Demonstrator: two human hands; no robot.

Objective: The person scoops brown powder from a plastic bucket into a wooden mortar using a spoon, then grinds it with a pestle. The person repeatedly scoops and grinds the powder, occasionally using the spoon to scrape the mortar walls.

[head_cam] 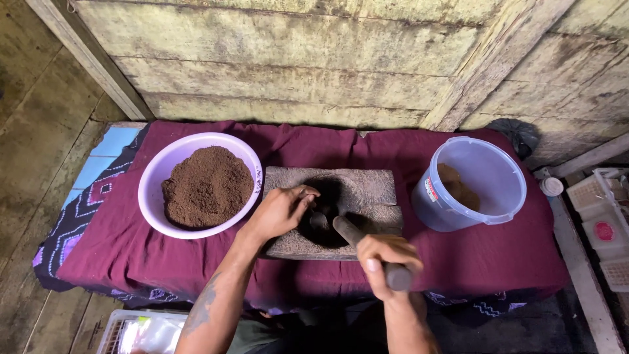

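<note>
A grey stone mortar block (367, 187) with a dark round hollow sits on a maroon cloth (491, 255). My right hand (386, 259) grips a dark pestle (350, 231) that slants down into the hollow. My left hand (282, 211) rests on the mortar's left side, fingers curled at the hollow's rim and pinching what looks like a small spoon. Left of the mortar stands a lilac bowl (154, 177) heaped with brown powder (208, 187).
A clear plastic bucket (488, 170) with some brown powder in it stands right of the mortar. Worn wooden planks form the wall behind. White plastic crates (606, 226) lie at the far right. A patterned blue cloth (85, 196) shows under the maroon one at the left.
</note>
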